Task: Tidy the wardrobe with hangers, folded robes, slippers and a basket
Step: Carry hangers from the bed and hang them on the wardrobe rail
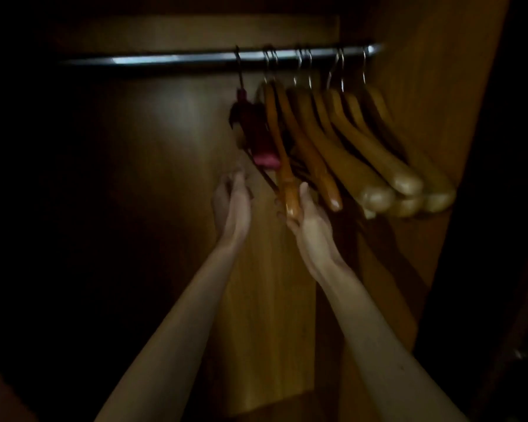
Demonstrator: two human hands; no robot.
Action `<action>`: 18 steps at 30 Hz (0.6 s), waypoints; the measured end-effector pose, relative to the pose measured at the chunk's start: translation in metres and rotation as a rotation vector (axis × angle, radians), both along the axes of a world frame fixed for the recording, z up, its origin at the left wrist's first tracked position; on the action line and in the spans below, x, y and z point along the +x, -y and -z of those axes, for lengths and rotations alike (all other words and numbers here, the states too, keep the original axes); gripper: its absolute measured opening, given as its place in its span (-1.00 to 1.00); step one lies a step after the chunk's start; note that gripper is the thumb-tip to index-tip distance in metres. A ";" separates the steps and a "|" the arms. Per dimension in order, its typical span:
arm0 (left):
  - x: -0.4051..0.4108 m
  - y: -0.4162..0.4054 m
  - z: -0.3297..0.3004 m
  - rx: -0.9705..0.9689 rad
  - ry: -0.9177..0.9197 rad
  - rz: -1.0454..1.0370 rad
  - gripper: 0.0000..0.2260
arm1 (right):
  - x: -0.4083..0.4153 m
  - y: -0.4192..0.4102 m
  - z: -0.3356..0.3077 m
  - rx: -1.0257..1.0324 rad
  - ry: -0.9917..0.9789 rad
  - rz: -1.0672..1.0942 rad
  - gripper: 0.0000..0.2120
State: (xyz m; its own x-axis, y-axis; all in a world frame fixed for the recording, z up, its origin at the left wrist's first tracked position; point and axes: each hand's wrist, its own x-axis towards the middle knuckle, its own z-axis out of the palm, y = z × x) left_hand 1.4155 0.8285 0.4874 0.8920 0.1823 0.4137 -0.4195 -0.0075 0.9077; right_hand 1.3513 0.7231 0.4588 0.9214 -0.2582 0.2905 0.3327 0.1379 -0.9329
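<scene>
Several wooden hangers (351,153) hang bunched at the right end of a metal rail (171,60) inside a dim wardrobe. A dark red padded hanger (256,132) hangs at the left of the bunch. My right hand (311,226) grips the lower end of the leftmost wooden hanger (287,178), thumb along its side. My left hand (230,202) is raised just left of the red hanger, fingers loosely curled near a thin dark bar below it; whether it touches the bar is unclear.
The wardrobe's wooden back panel (265,300) is lit in the middle. Its right side wall (439,86) stands close to the hangers. The left part of the rail is bare and the left interior is dark.
</scene>
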 end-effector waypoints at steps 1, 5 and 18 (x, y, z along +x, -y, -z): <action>0.002 0.001 0.024 0.024 -0.008 0.004 -0.77 | -0.008 0.005 0.020 -0.051 0.004 0.015 -0.35; -0.014 0.014 0.156 0.321 -0.225 0.227 -0.90 | -0.025 0.036 0.111 -0.283 -0.110 0.060 -0.65; -0.105 0.092 0.451 1.198 -0.787 1.111 -0.85 | -0.181 0.095 0.412 -0.244 -1.134 0.312 -0.72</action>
